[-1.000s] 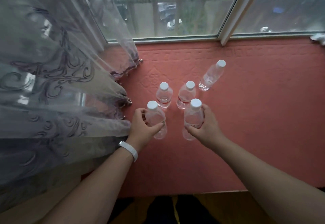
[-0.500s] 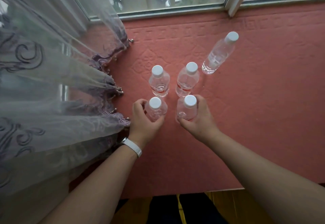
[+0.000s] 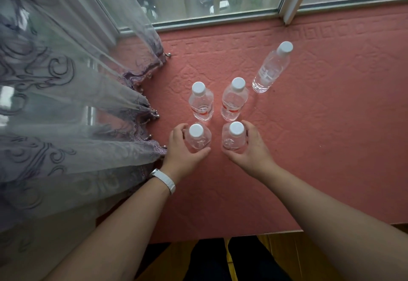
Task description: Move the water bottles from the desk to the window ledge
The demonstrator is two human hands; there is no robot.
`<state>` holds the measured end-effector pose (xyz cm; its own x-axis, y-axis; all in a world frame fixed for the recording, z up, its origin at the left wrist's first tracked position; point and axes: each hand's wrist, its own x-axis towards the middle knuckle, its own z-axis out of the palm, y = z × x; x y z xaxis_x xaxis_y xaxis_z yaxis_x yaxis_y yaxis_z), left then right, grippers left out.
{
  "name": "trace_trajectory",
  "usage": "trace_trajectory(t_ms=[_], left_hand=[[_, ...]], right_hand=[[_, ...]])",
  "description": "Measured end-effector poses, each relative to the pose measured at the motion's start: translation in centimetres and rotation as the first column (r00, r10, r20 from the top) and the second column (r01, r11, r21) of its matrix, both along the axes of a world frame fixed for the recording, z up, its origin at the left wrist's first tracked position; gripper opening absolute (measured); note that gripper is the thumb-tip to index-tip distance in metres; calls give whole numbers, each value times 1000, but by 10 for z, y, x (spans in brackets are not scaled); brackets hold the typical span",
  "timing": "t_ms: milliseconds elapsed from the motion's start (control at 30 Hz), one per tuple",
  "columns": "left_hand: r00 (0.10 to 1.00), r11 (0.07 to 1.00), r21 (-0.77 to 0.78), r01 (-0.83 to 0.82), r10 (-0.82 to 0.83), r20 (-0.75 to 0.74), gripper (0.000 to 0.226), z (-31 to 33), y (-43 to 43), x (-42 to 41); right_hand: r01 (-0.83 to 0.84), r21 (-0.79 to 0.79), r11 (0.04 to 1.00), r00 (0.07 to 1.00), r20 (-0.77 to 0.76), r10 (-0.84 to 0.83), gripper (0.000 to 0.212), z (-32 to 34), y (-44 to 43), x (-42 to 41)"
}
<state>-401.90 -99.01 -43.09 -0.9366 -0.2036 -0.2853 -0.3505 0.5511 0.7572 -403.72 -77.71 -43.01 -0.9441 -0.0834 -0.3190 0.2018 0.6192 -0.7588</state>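
Several clear water bottles with white caps stand upright on the red patterned window ledge (image 3: 320,139). My left hand (image 3: 183,155) grips the near-left bottle (image 3: 197,137), fingers curled round its body. My right hand (image 3: 251,150) grips the near-right bottle (image 3: 235,136) the same way. Just behind them stand two more bottles, one (image 3: 201,102) on the left and one (image 3: 234,99) on the right, both with red labels. A fifth bottle (image 3: 272,67) stands farther back to the right.
A sheer embroidered curtain (image 3: 66,104) with beaded trim hangs at the left, close to my left wrist. The window frame (image 3: 220,19) borders the ledge at the back. The ledge's front edge (image 3: 220,235) lies near my legs, above a wooden floor.
Both hands lowered their bottles onto the ledge in front of the two standing ones. The camera tilted downward, so the window has slid toward the top.
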Motion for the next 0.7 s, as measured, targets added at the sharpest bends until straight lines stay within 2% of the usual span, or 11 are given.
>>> trace_trajectory(t_ms=[133,233,333,467,600,700], left_hand=[[1000,1000,0,-8,8,3,94,33,-4,10],[998,999,-51,-5,8,67,88,62,-9,21],[988,989,-135,59,-39,147,73,94,-12,32],[966,949,-237,210,-164,199,54,139,-7,50],[949,880,-354,316,-292,120,42,181,6,65],[939,840,-425,336,-336,77,50,207,19,70]], right_hand=[[-25,6,1000,999,27,24,88,26,10,6],[-67,44,997,998,22,66,69,57,19,8],[-115,126,985,993,-12,117,48,92,34,9],[-250,297,922,968,50,246,49,141,52,10],[-361,409,838,931,104,350,54,191,66,14],[-383,450,807,914,57,402,49,220,75,20]])
